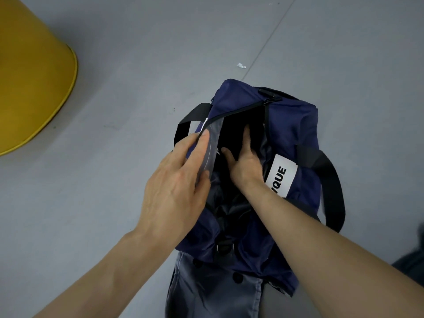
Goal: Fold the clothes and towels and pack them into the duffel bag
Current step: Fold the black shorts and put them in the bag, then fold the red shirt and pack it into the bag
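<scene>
- Floor is plain grey and smooth, a bit scuffed, with one thin seam running diagonally across the far part.
- Top left there's a big yellow round thing standing on the floor (bin or stool base, can't tell which).
- A tiny white scrap lies just beyond the bag, near the seam.
- The navy duffel bag sits on the floor in the middle, zip open, black strap flopped over its right side and a white label reading "QUE".
- The bag's near end rests on a grey garment with black buttons, which is spread flat on the floor.
- Left hand pinches the grey lining flap at the left rim of the opening, fingers on top and thumb underneath.
- Right hand is down inside the opening, fingers spread flat on something black in there, not gripping anything.
- A dark blurry shape pokes in at the right edge; too smeared to say what.
</scene>
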Demonstrator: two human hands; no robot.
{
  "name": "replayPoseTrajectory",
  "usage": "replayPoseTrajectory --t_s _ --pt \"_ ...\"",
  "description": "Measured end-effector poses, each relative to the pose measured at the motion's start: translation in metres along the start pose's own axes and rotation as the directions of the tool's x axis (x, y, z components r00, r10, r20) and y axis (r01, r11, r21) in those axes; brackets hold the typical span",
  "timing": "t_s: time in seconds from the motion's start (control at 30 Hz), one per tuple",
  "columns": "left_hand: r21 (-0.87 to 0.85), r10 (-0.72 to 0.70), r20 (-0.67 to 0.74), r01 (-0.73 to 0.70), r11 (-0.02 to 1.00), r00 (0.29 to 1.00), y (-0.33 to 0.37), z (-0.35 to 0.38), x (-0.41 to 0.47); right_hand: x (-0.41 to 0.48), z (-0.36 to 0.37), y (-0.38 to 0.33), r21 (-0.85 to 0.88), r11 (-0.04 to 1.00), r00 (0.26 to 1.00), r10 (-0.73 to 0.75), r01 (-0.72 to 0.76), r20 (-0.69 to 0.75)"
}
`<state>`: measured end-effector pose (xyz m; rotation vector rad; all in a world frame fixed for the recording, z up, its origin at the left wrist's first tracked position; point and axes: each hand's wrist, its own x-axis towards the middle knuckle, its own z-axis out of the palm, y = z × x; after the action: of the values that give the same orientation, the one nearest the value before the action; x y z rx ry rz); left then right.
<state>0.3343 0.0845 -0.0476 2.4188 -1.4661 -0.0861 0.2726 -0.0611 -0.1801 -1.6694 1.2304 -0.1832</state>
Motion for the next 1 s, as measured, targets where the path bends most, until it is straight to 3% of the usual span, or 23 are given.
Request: replayPoseTrajectory --t_s 0.13,0.27,0.4,0.53,0.67,0.8,0.87,0.93,1.0 --pt "0.004 0.003 0.038 -0.004 1.0 0.999 0.002 0.005 -0.003 0.004 -0.02 -0.012 -0.06 0.998 0.986 0.041 -0.032 0.163" --pt "0.004 -0.009 0.074 0.009 1.0 0.997 0.016 0.007 -0.007 -0.066 -0.083 -0.003 -0.07 0.98 0.918 -0.148 0.186 0.369" --pt "-0.16 0.198 0.165 -0.172 0.972 0.966 0.066 0.004 -0.009 -0.154 -0.187 0.038 -0.088 0.948 0.873 -0.243 0.306 0.422" --pt "-0.463 0.481 0.361 -0.295 0.836 0.799 0.134 0.005 -0.023 -0.215 -0.268 0.109 -0.113 0.958 0.959 -0.25 0.265 0.132" --pt "-0.396 0.636 0.466 -0.498 0.771 0.615 0.204 0.04 -0.022 -0.264 -0.31 0.166 -0.062 0.979 0.956 -0.203 0.194 -0.213" --pt "-0.438 0.679 0.428 -0.52 0.733 0.596 0.285 0.102 -0.025 -0.291 -0.327 0.204 -0.054 0.993 0.895 -0.117 0.104 -0.431" --pt "-0.437 0.704 0.382 -0.554 0.708 0.599 0.323 0.137 -0.034 -0.293 -0.325 0.23 -0.133 0.99 0.847 -0.113 0.051 -0.519" --pt "-0.423 0.705 0.379 -0.565 0.708 0.6 0.356 0.17 -0.048 -0.291 -0.32 0.262 -0.245 0.969 0.821 -0.118 -0.027 -0.558" --pt "-0.402 0.705 0.423 -0.579 0.709 0.57 0.374 0.201 -0.063 -0.288 -0.313 0.293 -0.285 0.952 0.844 -0.057 -0.116 -0.534"
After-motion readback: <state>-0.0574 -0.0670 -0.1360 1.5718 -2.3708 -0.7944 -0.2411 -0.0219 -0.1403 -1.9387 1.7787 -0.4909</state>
